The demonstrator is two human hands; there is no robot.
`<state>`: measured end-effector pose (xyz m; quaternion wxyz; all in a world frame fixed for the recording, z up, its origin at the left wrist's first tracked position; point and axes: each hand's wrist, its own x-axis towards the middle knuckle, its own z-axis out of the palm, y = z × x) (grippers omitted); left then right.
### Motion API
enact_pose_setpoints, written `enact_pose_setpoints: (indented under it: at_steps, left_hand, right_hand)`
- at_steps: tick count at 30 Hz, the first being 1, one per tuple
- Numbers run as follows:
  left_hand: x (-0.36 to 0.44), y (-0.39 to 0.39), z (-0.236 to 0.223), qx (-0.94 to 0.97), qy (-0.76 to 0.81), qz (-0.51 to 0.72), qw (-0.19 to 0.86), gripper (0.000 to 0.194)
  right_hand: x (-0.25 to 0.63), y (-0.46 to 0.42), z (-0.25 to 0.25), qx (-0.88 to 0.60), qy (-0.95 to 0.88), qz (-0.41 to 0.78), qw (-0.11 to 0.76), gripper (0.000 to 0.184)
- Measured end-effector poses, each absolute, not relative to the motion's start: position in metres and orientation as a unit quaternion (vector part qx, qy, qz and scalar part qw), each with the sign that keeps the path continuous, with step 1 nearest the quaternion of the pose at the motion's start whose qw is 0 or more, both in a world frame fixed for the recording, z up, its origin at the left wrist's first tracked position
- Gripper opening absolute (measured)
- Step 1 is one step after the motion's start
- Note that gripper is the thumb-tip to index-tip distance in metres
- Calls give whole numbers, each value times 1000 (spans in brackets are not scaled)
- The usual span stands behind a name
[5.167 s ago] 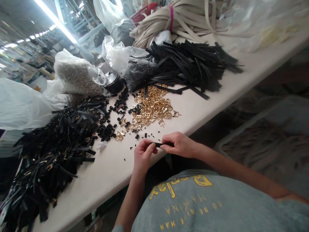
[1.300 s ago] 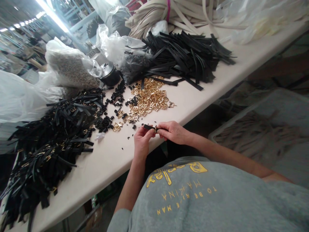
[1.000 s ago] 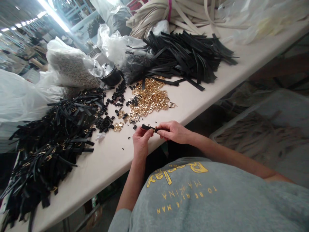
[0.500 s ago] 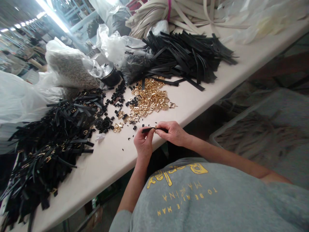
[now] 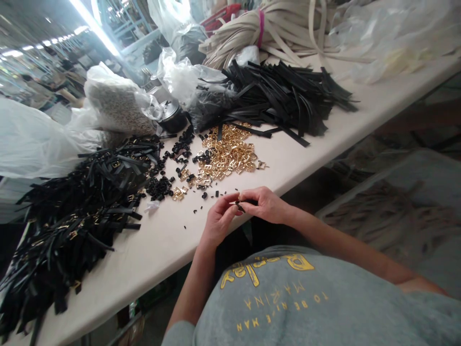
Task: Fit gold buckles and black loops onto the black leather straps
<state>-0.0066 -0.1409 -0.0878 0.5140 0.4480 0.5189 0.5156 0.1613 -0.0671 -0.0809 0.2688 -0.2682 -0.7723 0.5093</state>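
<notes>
Near the table's front edge, my right hand is closed on a short black strap, part of which shows between its fingers. My left hand meets it, thumb and fingers pinched at the strap's other end. A tiny gold glint shows at the fingertips, but the fingers hide most of what is there. Just beyond the hands lie small black bits and a pile of gold buckles. Small black loops are heaped to the left of the buckles.
Black straps with buckles cover the table's left side. Plain black straps lie at the back, beside a beige strap bundle. Plastic bags and a dark metal can stand behind. Below right is a plastic-lined container.
Both hands have drawn closer together at the strap. Its left end, which stuck out over my left fingers, no longer shows there. The whole view has shifted slightly.
</notes>
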Motion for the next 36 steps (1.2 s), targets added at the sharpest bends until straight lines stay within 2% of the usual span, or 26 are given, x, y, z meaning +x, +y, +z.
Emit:
enact_pose_setpoints:
  at_steps: [7, 11, 14, 18, 21, 24, 27, 32, 34, 36]
  left_hand:
    - [-22, -142, -83, 413, 517, 503, 555, 20]
    - [-25, -141, -85, 396, 518, 517, 555, 18]
    - [-27, -139, -84, 375, 537, 528, 540, 21]
    - [-30, -135, -80, 380, 561, 475, 561, 19]
    - [-30, -133, -83, 391, 568, 465, 555, 15]
    - [-26, -131, -91, 352, 556, 525, 540, 14]
    - [-20, -129, -98, 276, 525, 585, 553, 15]
    - [-10, -127, -98, 238, 487, 621, 567, 17]
    - [-5, -128, -99, 241, 483, 623, 566, 17]
    - [0, -129, -100, 239, 486, 629, 558, 18]
  right_hand:
    - [161, -63, -81, -236, -796, 516, 209, 23]
    - [159, -54, -77, -225, -804, 518, 186, 35]
    - [160, -47, -75, -223, -835, 467, 189, 37]
    - [158, -37, -73, -204, -902, 328, 194, 32]
    - [154, -31, -68, -204, -924, 220, 237, 26]
    - [150, -30, -62, -237, -888, 168, 356, 22]
    - [150, -37, -65, -270, -841, 196, 425, 26]
    - [149, -55, -89, -270, -868, 269, 319, 25]
    - [146, -60, -96, -278, -849, 309, 328, 28]
    - [143, -62, -97, -279, -808, 363, 372, 30]
